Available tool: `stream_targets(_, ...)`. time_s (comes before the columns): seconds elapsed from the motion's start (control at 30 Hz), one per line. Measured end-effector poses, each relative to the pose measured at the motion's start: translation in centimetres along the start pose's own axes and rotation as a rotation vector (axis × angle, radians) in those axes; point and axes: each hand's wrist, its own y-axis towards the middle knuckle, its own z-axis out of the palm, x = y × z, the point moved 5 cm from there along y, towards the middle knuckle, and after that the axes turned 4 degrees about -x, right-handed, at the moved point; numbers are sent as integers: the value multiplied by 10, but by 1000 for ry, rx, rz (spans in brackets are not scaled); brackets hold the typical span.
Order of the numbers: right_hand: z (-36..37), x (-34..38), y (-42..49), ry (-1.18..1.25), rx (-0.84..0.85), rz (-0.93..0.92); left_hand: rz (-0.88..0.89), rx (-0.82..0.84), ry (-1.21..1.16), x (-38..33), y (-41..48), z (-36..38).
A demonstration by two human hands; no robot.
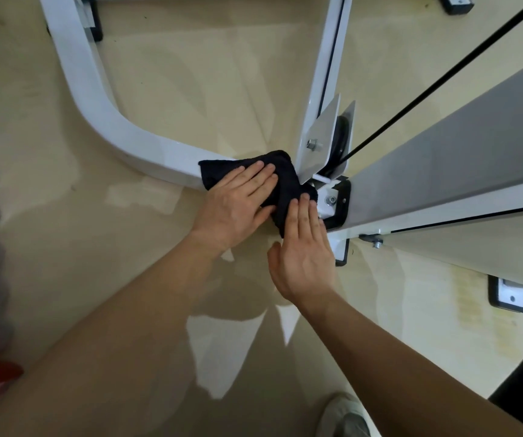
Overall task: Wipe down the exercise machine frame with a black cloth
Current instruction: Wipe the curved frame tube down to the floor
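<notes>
Mid-wipe, I'd say. The left hand [238,203] lies flat, pressing the black cloth [280,175] onto the white frame [102,99] where its curved tube meets the upright [442,171]. The right hand [304,250], fingers straight, touches the cloth's near edge. Neither grips anything. Next the cloth probably needs sliding left along the tube.

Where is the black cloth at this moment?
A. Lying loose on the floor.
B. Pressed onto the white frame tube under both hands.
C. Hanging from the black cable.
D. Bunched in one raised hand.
B: the black cloth lies over the white frame tube, left hand flat on it, right hand touching its lower edge.
</notes>
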Motion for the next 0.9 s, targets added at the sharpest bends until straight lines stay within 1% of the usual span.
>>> stream_targets(0.1,-4,-10,10,30,-62,30,2,-25,-8,4,6,-1)
stream_targets(0.2,-6,-24,6,-12,-105,-24,-17,-13,-25,3,15,2)
stream_targets(0.37,-4,-26,0,11,-61,18,-41,73,-84,-13,30,8)
stream_targets(0.5,-10,-14,8,57,-76,-55,-22,84,-90,-4,22,1)
stream_targets(0.6,-16,-5,14,97,-91,-92,-77,134,-94,12,15,-5)
stream_targets(0.67,-22,-5,22,159,-141,-20,-148,181,-104,20,14,-11)
stream_targets(0.73,-29,-4,34,207,-159,105,-307,164,-115,24,11,-22)
stream_targets(0.8,-34,3,45,249,-159,174,-457,138,-102,22,4,-36)
stream_targets(0.83,-37,10,47,271,-140,173,-510,127,-119,17,-4,-43)
stream_targets(0.9,-44,23,40,287,-93,108,-631,113,-180,4,-31,-57)
